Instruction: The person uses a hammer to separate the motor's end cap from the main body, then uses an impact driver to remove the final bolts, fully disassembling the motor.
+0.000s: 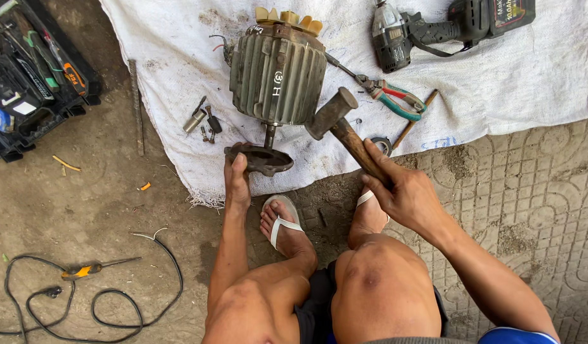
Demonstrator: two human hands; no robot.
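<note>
A: Where do your hands stand?

B: Your right hand (pixel 405 191) is wrapped tight round the wooden handle of the hammer (pixel 345 127), a full grip near the handle's end. Your left hand (pixel 236 177) has its fingers closed over the rim of the rusty round end plate (pixel 261 158) at the foot of the motor.

A: And the motor itself?

B: The ribbed grey electric motor (pixel 278 73) lies on the white cloth (pixel 510 83), which is spread on the ground, dead ahead of you at twelve o'clock. Its long axis runs straight from you outward: the yellow fan blades (pixel 289 18) are at the far end, and the shaft (pixel 269 135) points back toward you into the end plate.

A: Which way does it lie from the hammer?

B: The hammer's head sits just beside the motor's near right corner, at about ten o'clock from your right hand. The handle slants from your fist up and to the left, so the head's face is turned toward the casing and the plate. The plate is at about nine o'clock from the head, near but apart from it. Your left hand is the one on the plate.

A: What else lies about?

B: Red-and-green pliers (pixel 396 97) at two o'clock from the hammer head, a cordless impact driver (pixel 434 28) beyond them, small loose fittings (pixel 201 120) left of the motor, and an open tool case (pixel 33 70) far off at ten o'clock.
</note>
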